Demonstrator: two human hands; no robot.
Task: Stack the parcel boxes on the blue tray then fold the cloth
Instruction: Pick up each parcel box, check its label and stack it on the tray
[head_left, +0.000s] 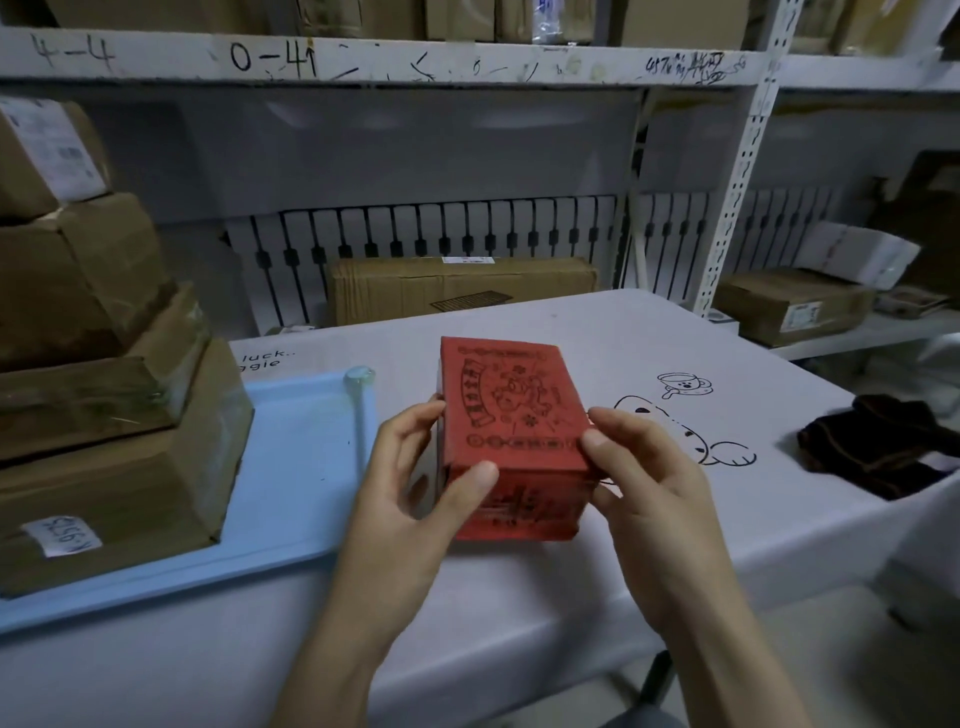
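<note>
A red box (511, 415) with black printed drawings is in the middle of the table, held between both hands. My left hand (415, 483) grips its left side with the thumb on the front face. My right hand (644, 478) grips its right edge. To the left lies the blue tray (301, 467), carrying a stack of brown cardboard parcel boxes (98, 415) that rises out of view at the left. A dark brown cloth (878, 447) lies crumpled at the table's right edge.
The table wears a pale grey cover (571, 332) with cartoon drawings. White metal shelving (727, 208) with cardboard boxes stands behind and to the right. A long flat carton (462, 286) lies behind the table.
</note>
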